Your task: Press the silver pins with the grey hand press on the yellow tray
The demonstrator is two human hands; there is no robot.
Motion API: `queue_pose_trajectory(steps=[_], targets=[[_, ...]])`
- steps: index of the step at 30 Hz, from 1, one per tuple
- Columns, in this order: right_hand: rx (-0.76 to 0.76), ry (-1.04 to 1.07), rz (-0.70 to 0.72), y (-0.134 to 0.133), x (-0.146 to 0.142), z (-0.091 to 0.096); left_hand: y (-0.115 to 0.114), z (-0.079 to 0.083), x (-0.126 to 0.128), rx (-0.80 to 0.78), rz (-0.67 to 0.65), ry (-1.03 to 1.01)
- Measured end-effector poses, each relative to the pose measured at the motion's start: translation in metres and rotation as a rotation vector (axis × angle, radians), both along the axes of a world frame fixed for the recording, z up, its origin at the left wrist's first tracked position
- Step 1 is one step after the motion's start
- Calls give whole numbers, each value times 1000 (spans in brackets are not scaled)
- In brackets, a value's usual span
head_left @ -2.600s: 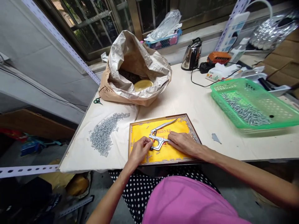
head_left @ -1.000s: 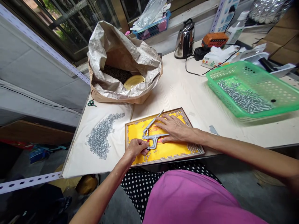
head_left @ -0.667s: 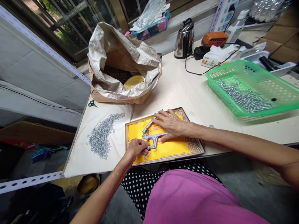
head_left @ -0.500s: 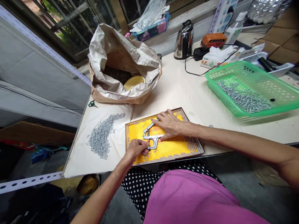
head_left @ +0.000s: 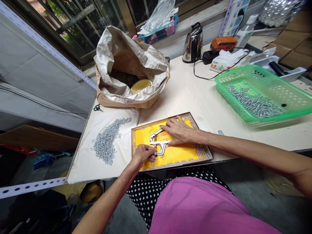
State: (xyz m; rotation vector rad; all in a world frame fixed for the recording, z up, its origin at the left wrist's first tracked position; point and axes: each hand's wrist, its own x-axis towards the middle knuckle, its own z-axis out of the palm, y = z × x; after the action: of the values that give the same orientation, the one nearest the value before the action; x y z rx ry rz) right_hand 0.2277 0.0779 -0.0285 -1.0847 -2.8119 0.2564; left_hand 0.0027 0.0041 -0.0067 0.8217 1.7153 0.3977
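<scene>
Silver hand pliers [head_left: 159, 143] with a coil spring and a red part near the jaw lie over a shallow tray [head_left: 175, 157] with a yellow bottom. My right hand [head_left: 179, 130] is wrapped round the handles, thumb on the lower one and fingers on the upper one. At the jaw end, my left hand [head_left: 143, 153] is closed in a pinch; whatever sits between its fingertips is too small to make out. Small metal pins [head_left: 201, 152] lie loose along the tray's edges and in its right corners.
A heap of small metal pieces [head_left: 104, 143] lies on the white cloth at left, near green-handled scissors [head_left: 98, 108]. Behind stands an open woven sack [head_left: 131, 97] holding dark bits and a yellow lid. A green basket [head_left: 258, 118] of metal pins and a kettle [head_left: 192, 44] are at right.
The view has shifted very slightly. Both hands and the pliers keep nearly the same place and grip.
</scene>
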Motion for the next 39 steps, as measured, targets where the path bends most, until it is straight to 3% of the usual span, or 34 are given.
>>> queue_pose_trajectory(steps=[3,5,9,11,13,18,24,33,39], targets=[[-17,14,4,-4,2,3,-2,0,-2,-1,-32,29],[-24,32,5,-8,3,4,-7,0,-2,70,-121,158],[7,73,6,-19,1,6,-18,1,7,595,-387,614],[38,96,13,-24,-2,8,-16,0,15,815,-539,704],[71,125,25,-29,-7,10,-9,-1,24,899,-683,712],[123,140,16,-30,-9,11,14,-3,28,836,-857,708],[118,23,4,-34,-3,5,12,2,29,744,-942,893],[185,-18,-40,-31,-19,6,16,14,32,774,-992,1016],[174,53,64,-18,-14,0,19,16,32,727,-1005,1041]])
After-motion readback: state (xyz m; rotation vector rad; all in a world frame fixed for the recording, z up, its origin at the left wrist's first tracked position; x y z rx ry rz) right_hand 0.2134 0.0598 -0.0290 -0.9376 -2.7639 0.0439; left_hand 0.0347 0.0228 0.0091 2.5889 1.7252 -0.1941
